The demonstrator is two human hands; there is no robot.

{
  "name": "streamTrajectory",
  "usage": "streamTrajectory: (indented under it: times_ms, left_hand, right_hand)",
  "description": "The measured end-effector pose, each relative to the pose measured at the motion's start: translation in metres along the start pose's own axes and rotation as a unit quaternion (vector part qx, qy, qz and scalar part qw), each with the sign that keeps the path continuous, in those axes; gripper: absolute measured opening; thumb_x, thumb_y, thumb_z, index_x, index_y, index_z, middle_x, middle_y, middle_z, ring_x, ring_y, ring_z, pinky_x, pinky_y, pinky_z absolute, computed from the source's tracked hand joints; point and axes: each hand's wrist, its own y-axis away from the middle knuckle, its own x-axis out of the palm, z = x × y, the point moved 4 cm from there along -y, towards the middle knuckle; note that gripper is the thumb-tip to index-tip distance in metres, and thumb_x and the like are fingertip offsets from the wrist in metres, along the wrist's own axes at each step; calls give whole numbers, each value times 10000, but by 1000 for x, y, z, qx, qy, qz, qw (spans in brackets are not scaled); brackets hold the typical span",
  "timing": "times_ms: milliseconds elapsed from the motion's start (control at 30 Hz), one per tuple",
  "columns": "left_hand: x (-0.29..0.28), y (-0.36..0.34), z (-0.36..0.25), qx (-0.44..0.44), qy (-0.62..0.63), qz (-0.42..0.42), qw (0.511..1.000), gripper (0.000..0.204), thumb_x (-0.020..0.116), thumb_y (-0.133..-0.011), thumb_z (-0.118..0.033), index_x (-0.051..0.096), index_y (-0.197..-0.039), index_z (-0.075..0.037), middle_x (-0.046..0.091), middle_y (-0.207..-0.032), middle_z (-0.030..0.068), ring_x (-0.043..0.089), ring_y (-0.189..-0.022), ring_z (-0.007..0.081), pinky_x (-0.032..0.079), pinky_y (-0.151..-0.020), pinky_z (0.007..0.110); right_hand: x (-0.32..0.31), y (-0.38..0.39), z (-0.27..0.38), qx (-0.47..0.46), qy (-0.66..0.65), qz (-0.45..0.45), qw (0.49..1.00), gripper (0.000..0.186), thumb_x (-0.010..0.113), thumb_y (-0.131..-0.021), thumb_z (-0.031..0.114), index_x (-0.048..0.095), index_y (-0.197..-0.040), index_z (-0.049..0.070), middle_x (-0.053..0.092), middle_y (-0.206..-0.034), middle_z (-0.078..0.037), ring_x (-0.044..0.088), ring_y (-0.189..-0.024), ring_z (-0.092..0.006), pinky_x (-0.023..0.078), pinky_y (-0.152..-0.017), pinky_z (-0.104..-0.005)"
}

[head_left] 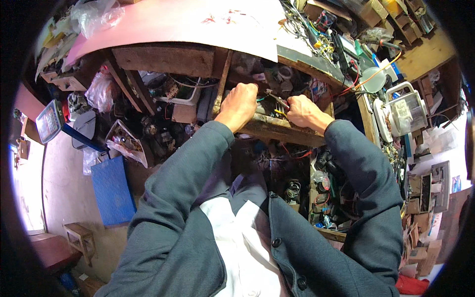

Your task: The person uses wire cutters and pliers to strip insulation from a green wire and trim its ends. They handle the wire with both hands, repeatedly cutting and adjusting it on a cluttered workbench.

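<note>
Both of my hands are closed over an open wooden drawer (277, 129) of jumbled small items, under the bench top. My left hand (239, 104) is at its left side, fingers curled with a thin light-blue piece (260, 99) showing beside them; what they hold is hidden. My right hand (303, 111) grips a narrow metal hand tool (278, 100), which points up and left toward my left hand. The tool's exact kind is too small to tell. A bit of yellow (279, 113) shows just below the tool.
A pink sheet (173, 27) covers the bench top. Cables, a green bowl (370, 81) and a white appliance (403, 111) lie at right. A platform scale (113, 190) stands at left, near a wooden stool (79, 240). Wire clutter (293, 190) fills the space below the drawer.
</note>
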Motion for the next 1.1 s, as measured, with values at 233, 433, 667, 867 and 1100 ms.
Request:
streamTrajectory:
  times_ms: [233, 433, 667, 867, 1100]
  left_hand:
    - [0, 0, -1, 3, -7, 16, 1000, 154, 556, -866, -36, 680, -928, 32, 683, -930, 305, 679, -939, 471, 557, -811, 542]
    - [-4, 1, 3, -21, -16, 16, 1000, 145, 555, -876, -38, 664, -922, 46, 681, -961, 314, 680, -956, 473, 559, -810, 541]
    - [-5, -5, 16, -25, 165, -100, 981, 219, 533, -830, 11, 687, -981, 52, 682, -962, 321, 680, -991, 436, 530, -877, 491]
    - [-10, -11, 20, -64, 166, -95, 979, 206, 646, -856, -85, 732, -1026, -8, 748, -995, 175, 725, -952, 290, 553, -859, 386]
    - [-20, -6, 16, -69, 235, -123, 962, 215, 584, -886, -52, 721, -1038, 15, 759, -985, 140, 727, -936, 224, 559, -850, 338]
  right_hand:
    - [8, -7, -13, -23, -17, -31, 999, 261, 575, -777, 139, 701, -906, -49, 669, -839, -324, 678, -821, -469, 547, -751, -510]
    - [2, -6, -10, -23, 31, -4, 999, 271, 578, -818, 165, 646, -984, -38, 683, -911, -301, 667, -920, -470, 535, -799, -516]
    - [8, 15, -31, 79, -15, -87, 993, 305, 630, -829, 210, 603, -1038, -11, 679, -1012, -263, 648, -1000, -441, 516, -868, -502]
    - [11, 8, -42, 74, 40, -111, 990, 392, 707, -790, 272, 615, -1071, 15, 666, -1069, -246, 644, -1026, -433, 514, -871, -530]
    - [11, 0, -51, 75, 94, -41, 992, 837, 791, -685, 655, 609, -1152, -15, 658, -1106, -267, 642, -1081, -397, 509, -921, -496]
